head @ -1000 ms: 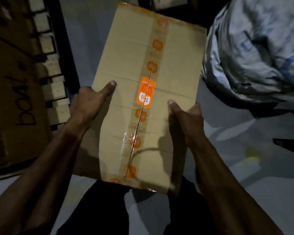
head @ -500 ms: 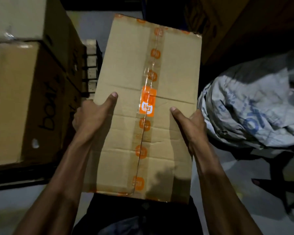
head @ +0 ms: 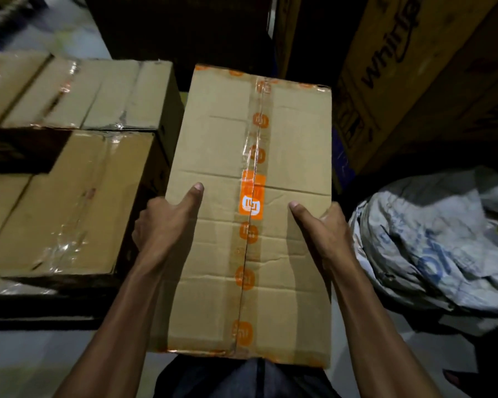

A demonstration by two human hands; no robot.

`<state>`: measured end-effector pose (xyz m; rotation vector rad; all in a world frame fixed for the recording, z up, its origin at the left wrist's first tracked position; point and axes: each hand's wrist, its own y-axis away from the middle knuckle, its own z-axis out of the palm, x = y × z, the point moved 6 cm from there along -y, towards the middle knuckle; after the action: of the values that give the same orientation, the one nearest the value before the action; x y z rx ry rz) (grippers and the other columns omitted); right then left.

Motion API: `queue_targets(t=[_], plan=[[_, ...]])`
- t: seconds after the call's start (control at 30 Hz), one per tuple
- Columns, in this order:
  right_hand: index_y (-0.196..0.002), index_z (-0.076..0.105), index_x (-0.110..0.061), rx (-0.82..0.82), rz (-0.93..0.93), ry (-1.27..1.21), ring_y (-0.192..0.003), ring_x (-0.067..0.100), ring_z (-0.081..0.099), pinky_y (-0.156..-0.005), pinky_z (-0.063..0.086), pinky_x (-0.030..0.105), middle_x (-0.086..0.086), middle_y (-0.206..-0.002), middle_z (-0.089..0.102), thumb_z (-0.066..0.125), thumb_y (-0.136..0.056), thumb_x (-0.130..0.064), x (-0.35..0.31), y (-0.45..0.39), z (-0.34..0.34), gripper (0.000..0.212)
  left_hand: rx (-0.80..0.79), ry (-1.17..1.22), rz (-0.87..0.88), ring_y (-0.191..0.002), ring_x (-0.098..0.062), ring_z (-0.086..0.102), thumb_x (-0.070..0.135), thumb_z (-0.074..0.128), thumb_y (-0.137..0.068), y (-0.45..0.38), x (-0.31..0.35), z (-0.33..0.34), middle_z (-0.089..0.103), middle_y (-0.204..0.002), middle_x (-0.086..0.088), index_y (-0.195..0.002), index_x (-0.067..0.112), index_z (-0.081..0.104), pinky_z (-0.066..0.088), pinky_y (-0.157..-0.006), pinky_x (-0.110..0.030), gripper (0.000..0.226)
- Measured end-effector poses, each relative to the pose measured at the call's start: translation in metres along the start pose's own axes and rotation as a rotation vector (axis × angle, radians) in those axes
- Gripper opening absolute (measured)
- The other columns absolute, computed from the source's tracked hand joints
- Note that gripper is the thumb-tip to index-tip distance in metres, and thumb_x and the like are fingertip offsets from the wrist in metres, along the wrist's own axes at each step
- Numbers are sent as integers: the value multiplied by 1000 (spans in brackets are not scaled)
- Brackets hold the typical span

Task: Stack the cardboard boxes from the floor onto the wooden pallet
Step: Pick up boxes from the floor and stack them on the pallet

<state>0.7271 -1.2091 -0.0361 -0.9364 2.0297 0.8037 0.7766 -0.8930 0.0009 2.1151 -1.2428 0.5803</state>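
Observation:
I carry a long cardboard box (head: 293,156) sealed with clear tape printed with orange logos, held in front of my body above the floor. My left hand (head: 164,222) grips its left edge with the thumb lying on top. My right hand (head: 324,228) grips the right edge the same way. To the left, stacked cardboard boxes (head: 69,196) stand at about the height of the carried one, with further boxes (head: 78,90) behind them. The pallet itself is hidden beneath them; only a dark edge (head: 41,314) shows under the stack.
A large brown carton (head: 414,76) with dark lettering stands at the back right. A crumpled white and blue sack (head: 431,242) lies on the floor to the right. Grey floor (head: 26,360) shows at the bottom left.
The box has risen and the view has lifted: the tops of the stacked boxes on the left now show, where their sides showed before. Both hands keep the same hold.

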Motion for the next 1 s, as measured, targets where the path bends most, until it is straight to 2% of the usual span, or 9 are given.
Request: queue_targets(t=[0.1,0.2,0.33,0.43,0.57,0.63,0.83,1.0], plan=[[-121,58,-20,-32,-49,7,-111,28,61,-87,46,33,-1,-111,64,74,-74,-66,-15,11,-6,67,59,53,-29,-114,-44,57,84,50,-80,21,-10,-19,63,-126,-21,-124,4,63,44,-95,-47,92],[-124,56,-18,-69,-106,13,-108,26,58,-83,40,30,-3,-108,59,74,-78,-62,-21,29,-13,66,103,87,-47,-108,-42,59,87,49,-77,48,-23,-32,66,-118,-18,-119,6,65,46,-93,-48,92],[-129,50,-12,-137,-156,29,-99,20,47,-80,34,29,-2,-106,47,70,-81,-63,-19,62,-27,72,157,147,-92,-109,-41,59,95,47,-66,95,-48,-44,67,-115,-15,-117,10,67,48,-97,-50,101],[-128,50,-14,-171,-189,39,-102,23,50,-81,37,32,3,-113,54,68,-79,-68,-12,91,-42,75,191,206,-114,-105,-40,62,99,44,-57,140,-67,-51,69,-111,-12,-114,14,68,50,-96,-52,106],[-116,48,-21,-249,-234,77,-96,21,48,-79,40,33,-1,-103,49,68,-80,-68,-5,131,-51,62,243,191,-170,-112,-43,59,93,46,-70,195,-96,-65,66,-118,-16,-118,8,66,48,-98,-47,99],[-109,44,-22,-281,-258,108,-97,22,49,-81,42,35,-1,-103,49,67,-79,-69,-5,150,-51,60,277,196,-203,-115,-44,59,94,44,-67,218,-115,-74,66,-122,-18,-122,9,66,48,-99,-49,103],[-111,53,-17,-395,-358,174,-102,30,59,-88,52,43,6,-110,63,65,-73,-76,-12,210,-19,71,409,218,-337,-113,-43,59,91,45,-72,278,-185,-109,65,-122,-20,-124,10,65,48,-95,-46,99],[-102,57,-17,-473,-420,211,-90,25,60,-71,42,32,1,-96,64,67,-74,-74,-15,272,23,64,501,233,-423,-115,-45,59,88,49,-76,313,-252,-144,63,-127,-23,-127,5,61,46,-92,-45,98]])
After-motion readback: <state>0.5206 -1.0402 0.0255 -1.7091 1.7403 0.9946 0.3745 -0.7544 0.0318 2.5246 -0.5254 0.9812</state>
